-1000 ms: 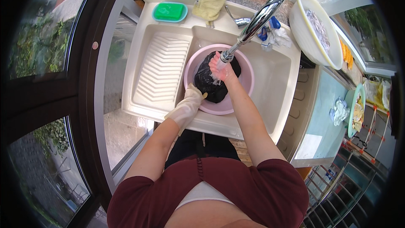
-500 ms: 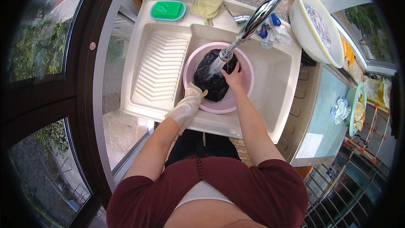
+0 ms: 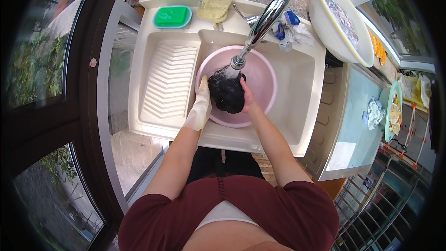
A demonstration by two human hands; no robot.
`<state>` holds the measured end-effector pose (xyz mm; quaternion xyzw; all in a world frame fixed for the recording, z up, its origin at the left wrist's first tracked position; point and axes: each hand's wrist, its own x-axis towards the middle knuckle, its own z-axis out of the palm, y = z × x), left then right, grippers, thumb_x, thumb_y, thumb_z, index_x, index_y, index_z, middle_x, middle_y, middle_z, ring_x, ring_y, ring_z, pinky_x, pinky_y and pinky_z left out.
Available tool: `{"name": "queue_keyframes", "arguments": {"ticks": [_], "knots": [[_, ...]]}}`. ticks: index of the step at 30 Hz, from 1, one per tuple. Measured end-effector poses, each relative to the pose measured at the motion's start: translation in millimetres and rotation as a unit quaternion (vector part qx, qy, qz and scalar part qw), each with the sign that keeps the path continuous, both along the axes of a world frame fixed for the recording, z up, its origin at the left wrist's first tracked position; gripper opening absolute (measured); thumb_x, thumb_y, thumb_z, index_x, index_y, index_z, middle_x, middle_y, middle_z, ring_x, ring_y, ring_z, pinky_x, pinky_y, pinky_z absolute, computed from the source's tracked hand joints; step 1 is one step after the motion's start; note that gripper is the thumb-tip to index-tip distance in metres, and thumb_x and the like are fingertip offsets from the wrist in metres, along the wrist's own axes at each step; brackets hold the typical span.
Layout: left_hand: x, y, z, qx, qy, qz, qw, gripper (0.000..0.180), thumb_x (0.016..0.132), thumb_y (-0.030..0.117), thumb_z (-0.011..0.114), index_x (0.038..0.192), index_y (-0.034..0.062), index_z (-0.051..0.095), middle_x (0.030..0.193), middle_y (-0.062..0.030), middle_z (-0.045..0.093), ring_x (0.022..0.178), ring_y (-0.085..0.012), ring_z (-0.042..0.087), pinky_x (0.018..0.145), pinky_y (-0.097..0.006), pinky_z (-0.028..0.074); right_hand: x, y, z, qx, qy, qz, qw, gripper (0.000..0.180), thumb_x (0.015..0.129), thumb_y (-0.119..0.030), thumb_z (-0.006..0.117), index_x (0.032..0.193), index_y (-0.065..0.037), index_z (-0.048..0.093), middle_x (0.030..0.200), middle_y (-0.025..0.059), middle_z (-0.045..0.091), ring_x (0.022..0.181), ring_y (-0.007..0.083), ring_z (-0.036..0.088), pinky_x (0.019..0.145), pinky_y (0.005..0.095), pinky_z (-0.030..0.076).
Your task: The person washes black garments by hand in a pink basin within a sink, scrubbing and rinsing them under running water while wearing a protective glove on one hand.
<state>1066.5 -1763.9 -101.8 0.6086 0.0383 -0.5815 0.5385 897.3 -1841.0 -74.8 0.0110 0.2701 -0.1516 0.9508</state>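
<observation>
A wet black cloth [image 3: 226,94], perhaps a garment, is bunched up over the pink basin [image 3: 265,94] in the sink. Water from the chrome faucet [image 3: 267,18] pours onto its top. My left hand [image 3: 203,98], in a pale translucent rubber glove, presses against the cloth's left side. My bare right hand [image 3: 248,97] grips the right side, thumb near the top. Both hands squeeze the bundle between them; the fingers underneath are hidden.
A ribbed washboard [image 3: 169,81] forms the sink's left part. Behind it sit green soap [image 3: 171,16] in a dish and a yellow washcloth [image 3: 216,3]. Blue-and-white cloths [image 3: 292,32] lie right of the faucet. A large white bowl [image 3: 320,23] holds laundry at the right.
The black cloth, spread out in the basin before, is now gathered into a smaller bundle. My hands have closed in on it from both sides, and the right moved left and down.
</observation>
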Motion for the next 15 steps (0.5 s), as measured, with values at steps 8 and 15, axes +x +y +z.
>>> {"name": "queue_keyframes", "arguments": {"ticks": [8,15], "knots": [[-1,-19,-19,0.115,-0.22,-0.116,0.962,0.062,0.096,0.04,0.039,0.146,0.0035,0.032,0.133,-0.0121,0.05,0.116,-0.0245,0.048,0.098,-0.031,0.035,-53,-42,-17,-0.597,0.502,0.417,0.466,0.066,0.074,-0.026,0.075,0.131,-0.001,0.051,0.126,0.0191,0.058,0.114,0.0346,0.057,0.1,0.0398,0.043],[0,-22,-12,0.239,-0.462,-0.283,0.806,0.057,0.095,0.026,0.039,0.147,0.0041,0.029,0.119,-0.0148,0.059,0.098,-0.028,0.059,0.084,-0.034,0.047,-12,-47,-49,-0.606,0.558,0.338,0.456,0.108,0.068,-0.054,0.077,0.152,-0.021,0.016,0.145,0.019,0.033,0.13,0.043,0.036,0.104,0.0479,0.039]]}}
